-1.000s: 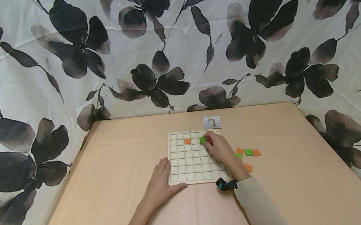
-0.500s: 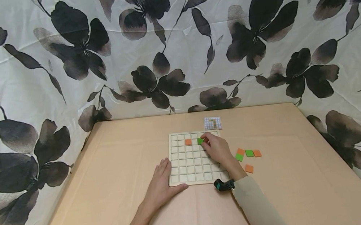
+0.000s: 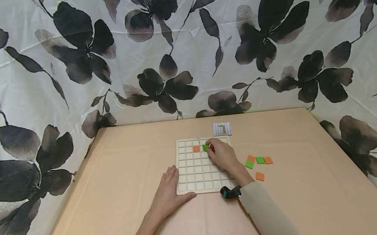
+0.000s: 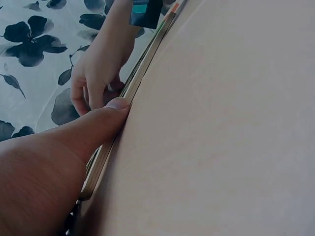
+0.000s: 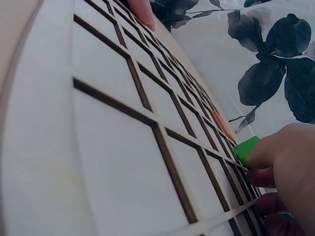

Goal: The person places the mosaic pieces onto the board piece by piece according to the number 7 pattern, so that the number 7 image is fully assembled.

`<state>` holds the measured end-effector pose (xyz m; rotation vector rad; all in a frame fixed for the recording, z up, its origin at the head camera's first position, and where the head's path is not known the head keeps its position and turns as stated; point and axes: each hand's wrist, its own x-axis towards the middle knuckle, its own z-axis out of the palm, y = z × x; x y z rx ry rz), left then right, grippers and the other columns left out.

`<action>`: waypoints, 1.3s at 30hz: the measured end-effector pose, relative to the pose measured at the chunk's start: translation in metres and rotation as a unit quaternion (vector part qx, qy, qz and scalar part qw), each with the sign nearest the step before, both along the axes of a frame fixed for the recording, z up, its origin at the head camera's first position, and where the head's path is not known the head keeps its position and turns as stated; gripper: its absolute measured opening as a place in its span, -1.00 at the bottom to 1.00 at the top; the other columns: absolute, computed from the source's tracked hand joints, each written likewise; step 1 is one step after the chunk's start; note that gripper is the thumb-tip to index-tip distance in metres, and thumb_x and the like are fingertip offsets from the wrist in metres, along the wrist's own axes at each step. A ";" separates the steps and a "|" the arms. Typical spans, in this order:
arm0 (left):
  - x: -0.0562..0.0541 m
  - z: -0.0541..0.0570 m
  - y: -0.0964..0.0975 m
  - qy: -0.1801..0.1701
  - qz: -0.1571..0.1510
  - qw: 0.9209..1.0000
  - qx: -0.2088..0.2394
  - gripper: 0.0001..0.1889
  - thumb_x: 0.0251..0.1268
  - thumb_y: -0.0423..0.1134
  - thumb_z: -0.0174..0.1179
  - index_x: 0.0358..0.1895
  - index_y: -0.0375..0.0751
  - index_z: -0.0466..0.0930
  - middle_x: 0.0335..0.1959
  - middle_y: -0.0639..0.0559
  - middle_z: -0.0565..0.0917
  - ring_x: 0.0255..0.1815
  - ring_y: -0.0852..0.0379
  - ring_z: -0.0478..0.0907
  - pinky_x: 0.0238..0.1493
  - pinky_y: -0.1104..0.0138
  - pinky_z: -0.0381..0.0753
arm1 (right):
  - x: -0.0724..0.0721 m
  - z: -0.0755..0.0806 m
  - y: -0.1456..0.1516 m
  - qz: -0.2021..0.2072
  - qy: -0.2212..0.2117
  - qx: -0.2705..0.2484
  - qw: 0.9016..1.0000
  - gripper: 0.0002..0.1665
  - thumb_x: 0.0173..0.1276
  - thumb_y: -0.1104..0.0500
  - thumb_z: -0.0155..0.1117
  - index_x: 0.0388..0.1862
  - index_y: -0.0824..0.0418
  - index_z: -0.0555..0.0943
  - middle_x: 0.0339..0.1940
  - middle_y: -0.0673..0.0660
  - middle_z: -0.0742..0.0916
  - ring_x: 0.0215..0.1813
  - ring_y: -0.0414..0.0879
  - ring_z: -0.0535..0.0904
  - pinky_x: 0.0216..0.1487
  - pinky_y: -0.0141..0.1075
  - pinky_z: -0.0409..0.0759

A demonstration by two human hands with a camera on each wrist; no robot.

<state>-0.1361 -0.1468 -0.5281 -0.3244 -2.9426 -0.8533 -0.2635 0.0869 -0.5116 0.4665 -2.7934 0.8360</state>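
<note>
A pale square grid board lies on the table, with an orange square tile in one of its upper cells. My right hand is over the board's upper right part and pinches a green square tile between thumb and fingers. In the right wrist view this green tile is tilted at the grid, close to the orange tile. My left hand rests at the board's lower left corner, fingers straight along the left side. Its thumb touches the near edge in the left wrist view.
Right of the board lie several loose tiles, among them a green one and an orange one. A small printed grid card sits just beyond the board. Floral cloth hangs behind the table.
My right hand has slid left over the board with the green tile, bringing it nearer the orange tile. The left hand stays in place against the board.
</note>
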 end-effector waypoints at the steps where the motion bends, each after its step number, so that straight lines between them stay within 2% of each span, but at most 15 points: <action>1: 0.000 0.000 0.000 0.001 -0.001 1.000 0.001 0.19 0.02 0.40 0.35 0.54 -0.41 0.13 0.61 -0.27 0.13 0.66 -0.16 -0.02 0.69 0.03 -0.01 | 0.000 0.000 -0.001 0.000 0.001 -0.001 1.000 -0.77 0.43 0.16 0.21 0.02 0.10 0.64 -0.34 0.00 0.67 -0.42 -0.16 0.47 -0.47 -0.38 0.45; 12: 0.001 -0.002 -0.003 0.006 -0.004 1.000 0.000 0.19 0.02 0.39 0.37 0.53 -0.41 0.14 0.59 -0.29 0.15 0.66 -0.18 0.01 0.69 0.03 0.00 | -0.002 -0.006 -0.008 -0.017 0.019 0.012 1.000 -0.78 0.49 0.05 0.21 0.02 0.05 0.66 -0.36 -0.02 0.68 -0.46 -0.19 0.48 -0.51 -0.37 0.43; 19: 0.001 -0.003 -0.003 0.008 -0.003 1.000 -0.003 0.18 0.02 0.39 0.36 0.53 -0.42 0.15 0.59 -0.29 0.15 0.66 -0.17 0.01 0.69 0.03 0.00 | -0.004 -0.010 -0.009 -0.022 0.027 0.019 0.999 -0.71 0.49 0.00 0.23 0.09 0.03 0.70 -0.29 0.00 0.72 -0.41 -0.20 0.53 -0.50 -0.35 0.47; 26: 0.000 -0.003 -0.003 0.011 -0.005 1.000 -0.004 0.18 0.02 0.38 0.37 0.52 -0.43 0.15 0.59 -0.30 0.16 0.66 -0.18 0.00 0.69 0.03 -0.01 | -0.005 -0.012 -0.009 -0.015 0.044 0.042 0.998 -0.72 0.48 0.00 0.25 0.05 0.00 0.77 -0.32 0.00 0.68 -0.50 -0.22 0.44 -0.58 -0.40 0.36; 31: -0.001 -0.004 -0.002 0.017 -0.007 1.000 -0.005 0.18 0.02 0.36 0.39 0.52 -0.44 0.14 0.59 -0.31 0.16 0.65 -0.19 0.01 0.69 0.03 -0.02 | -0.007 -0.013 -0.008 -0.009 0.051 0.039 0.998 -0.74 0.47 0.02 0.26 0.02 0.00 0.78 -0.34 -0.01 0.67 -0.49 -0.23 0.45 -0.57 -0.41 0.38; 39: -0.003 -0.003 0.001 0.014 -0.003 1.000 -0.001 0.17 0.03 0.35 0.39 0.52 -0.44 0.14 0.59 -0.32 0.15 0.66 -0.19 0.00 0.69 0.03 -0.02 | -0.010 -0.012 -0.007 -0.004 0.041 0.041 0.998 -0.72 0.50 0.02 0.22 0.07 0.00 0.74 -0.27 0.00 0.72 -0.48 -0.22 0.46 -0.56 -0.39 0.39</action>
